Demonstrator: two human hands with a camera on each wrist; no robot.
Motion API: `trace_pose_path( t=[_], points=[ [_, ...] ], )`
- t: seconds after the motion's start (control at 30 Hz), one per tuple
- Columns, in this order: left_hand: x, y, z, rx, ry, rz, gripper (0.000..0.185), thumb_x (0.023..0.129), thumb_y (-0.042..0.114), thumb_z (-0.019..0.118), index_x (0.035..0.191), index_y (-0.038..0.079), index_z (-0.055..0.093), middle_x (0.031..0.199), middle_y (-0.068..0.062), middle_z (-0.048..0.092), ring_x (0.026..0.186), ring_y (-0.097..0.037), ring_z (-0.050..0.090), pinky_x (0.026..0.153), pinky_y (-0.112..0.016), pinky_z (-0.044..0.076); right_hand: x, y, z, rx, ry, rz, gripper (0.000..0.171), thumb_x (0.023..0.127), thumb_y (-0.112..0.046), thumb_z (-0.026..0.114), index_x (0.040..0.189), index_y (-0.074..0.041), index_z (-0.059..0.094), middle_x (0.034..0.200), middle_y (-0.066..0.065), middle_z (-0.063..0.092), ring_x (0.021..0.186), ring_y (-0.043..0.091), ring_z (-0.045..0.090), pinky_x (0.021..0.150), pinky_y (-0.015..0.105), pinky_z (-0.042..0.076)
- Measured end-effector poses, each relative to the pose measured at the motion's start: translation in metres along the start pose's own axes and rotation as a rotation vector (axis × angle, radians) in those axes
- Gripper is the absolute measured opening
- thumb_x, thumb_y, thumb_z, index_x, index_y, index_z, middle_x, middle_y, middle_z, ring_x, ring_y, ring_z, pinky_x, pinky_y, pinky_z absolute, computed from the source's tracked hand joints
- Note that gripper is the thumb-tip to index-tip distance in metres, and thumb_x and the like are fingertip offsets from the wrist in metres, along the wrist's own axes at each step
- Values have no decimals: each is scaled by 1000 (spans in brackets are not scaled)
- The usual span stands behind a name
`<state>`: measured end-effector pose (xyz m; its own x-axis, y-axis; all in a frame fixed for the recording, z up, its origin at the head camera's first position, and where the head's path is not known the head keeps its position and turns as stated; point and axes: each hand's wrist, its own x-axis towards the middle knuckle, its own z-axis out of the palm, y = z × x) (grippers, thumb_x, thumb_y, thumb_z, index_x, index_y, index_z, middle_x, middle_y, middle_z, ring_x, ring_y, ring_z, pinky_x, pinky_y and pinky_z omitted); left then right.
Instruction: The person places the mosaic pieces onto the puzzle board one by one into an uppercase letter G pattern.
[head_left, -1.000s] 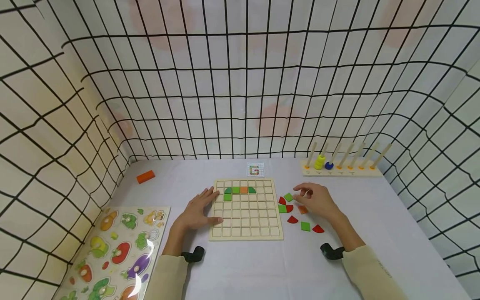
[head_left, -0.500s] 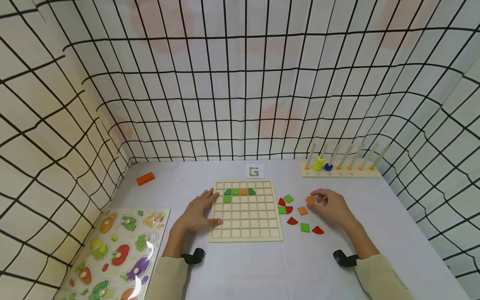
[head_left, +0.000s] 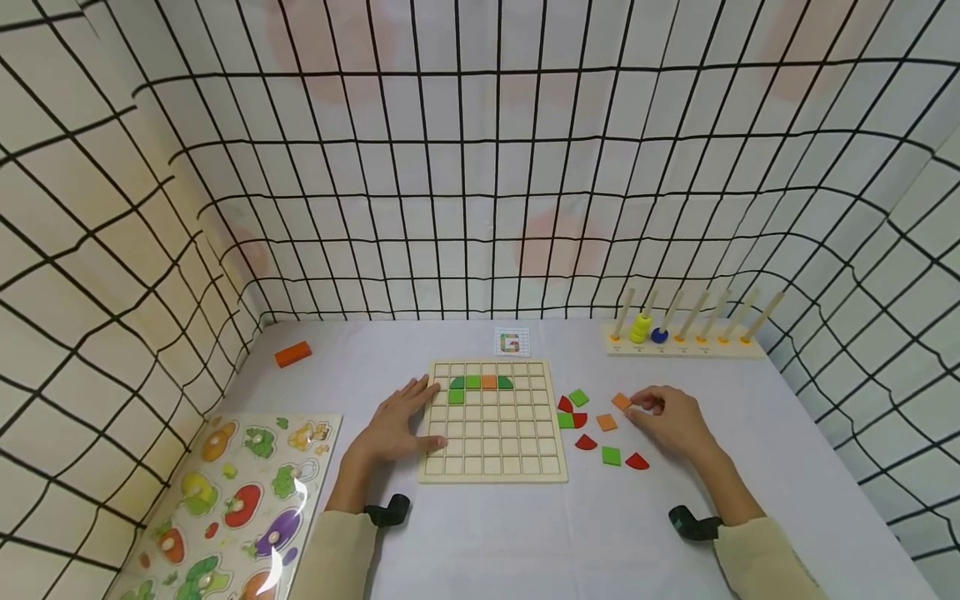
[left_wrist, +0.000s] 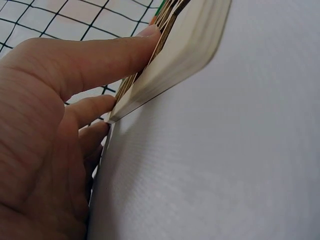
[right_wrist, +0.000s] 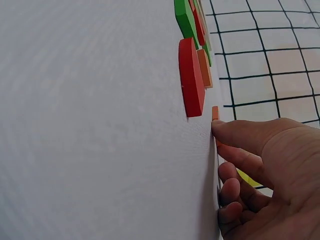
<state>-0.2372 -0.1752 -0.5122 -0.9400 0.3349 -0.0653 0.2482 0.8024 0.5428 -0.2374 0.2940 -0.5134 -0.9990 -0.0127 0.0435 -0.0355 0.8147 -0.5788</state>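
A pale wooden grid board lies on the white table. On its upper rows sit a dark green quarter-round, a light green square and an orange square, among other pieces. My left hand rests at the board's left side, fingers spread, with the thumb over its edge. To the right of the loose pieces, my right hand pinches an orange square tile at its right edge with thumb and forefinger. In the right wrist view the thumb hides much of that tile.
Loose red quarter-rounds, green squares and another orange square lie right of the board. Behind are a pattern card and peg stand. A vegetable puzzle and orange block lie left. Black netting surrounds the table.
My right hand has moved right and toward me from beside the green tile, and the orange tile has come into view at its fingertips. The left hand stays on the board.
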Motion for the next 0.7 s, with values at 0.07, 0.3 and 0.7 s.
trace_pose_path(
  t=[0.07,0.3,0.7],
  points=[
    [0,0,0,-1,-1,0,95,75,56,73,154,27,30,164,5,15,153,-21,8,122,-54,9,-1,0,0,2,0,0,30,87,-32,71,108,-10,70,97,8,61,84,21,47,68,29,38],
    [-1,1,0,-3,-1,-6,95,74,57,73,154,28,30,164,6,15,153,-21,8,122,-54,9,2,-1,5,13,-1,6,41,84,-47,72,106,-12,69,95,5,60,84,20,47,68,29,38],
    [-1,-1,0,-9,-4,1,95,75,57,73,154,28,29,164,6,15,153,-21,9,122,-54,9,6,-3,5,2,13,4,32,87,-32,70,109,-9,69,98,8,65,89,23,52,71,30,41]
  ],
)
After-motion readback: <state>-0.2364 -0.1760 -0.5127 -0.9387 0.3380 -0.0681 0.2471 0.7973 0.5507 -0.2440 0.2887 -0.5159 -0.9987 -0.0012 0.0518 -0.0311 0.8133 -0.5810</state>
